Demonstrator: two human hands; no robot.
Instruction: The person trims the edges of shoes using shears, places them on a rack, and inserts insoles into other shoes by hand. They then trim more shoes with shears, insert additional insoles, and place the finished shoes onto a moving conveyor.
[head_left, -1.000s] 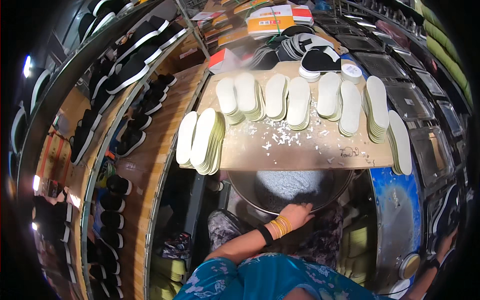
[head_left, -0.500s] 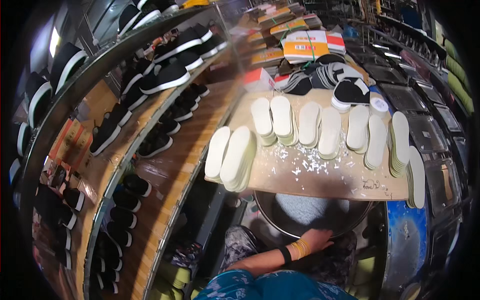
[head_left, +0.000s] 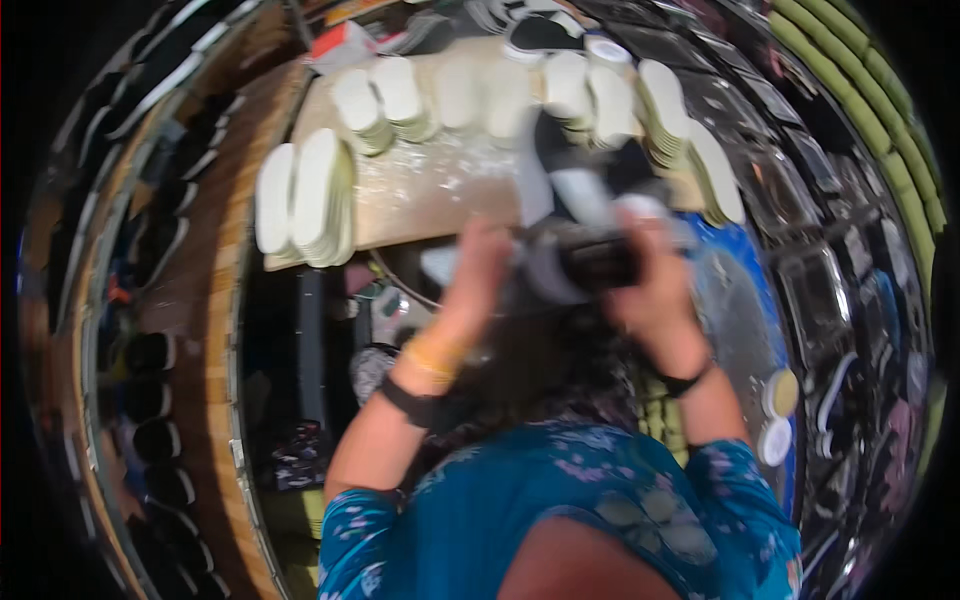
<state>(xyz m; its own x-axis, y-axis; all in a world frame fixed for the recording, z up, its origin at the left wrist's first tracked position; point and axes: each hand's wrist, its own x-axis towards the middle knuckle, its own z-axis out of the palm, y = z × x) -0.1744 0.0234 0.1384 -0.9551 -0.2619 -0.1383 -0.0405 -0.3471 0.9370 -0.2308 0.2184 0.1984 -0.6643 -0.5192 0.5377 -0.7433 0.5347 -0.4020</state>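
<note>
My right hand (head_left: 655,285) is closed against a blurred bundle of black-and-white shoes (head_left: 585,195), held over my lap at the front edge of the wooden board (head_left: 430,195). Close to the bundle's left side is my left hand (head_left: 478,280), its fingers smeared by motion; whether it touches the shoes I cannot tell. Beyond them, several stacks of cream insoles (head_left: 325,190) lie along the board's left, back and right sides. Small white scraps (head_left: 450,180) are scattered on the wood. A black-and-white shoe piece (head_left: 540,38) lies at the back.
Shelves with black shoes (head_left: 155,440) run along my left. On the right are a blue worn surface (head_left: 735,320) with round white lids (head_left: 775,440), and racks of clear-fronted boxes (head_left: 815,280). Green rolls (head_left: 860,90) stand at the far right.
My view has shifted, so the board sits farther left and higher. My right hand has come into view, and a blurred bundle of shoes is now up between my hands. My left hand has risen leftward.
</note>
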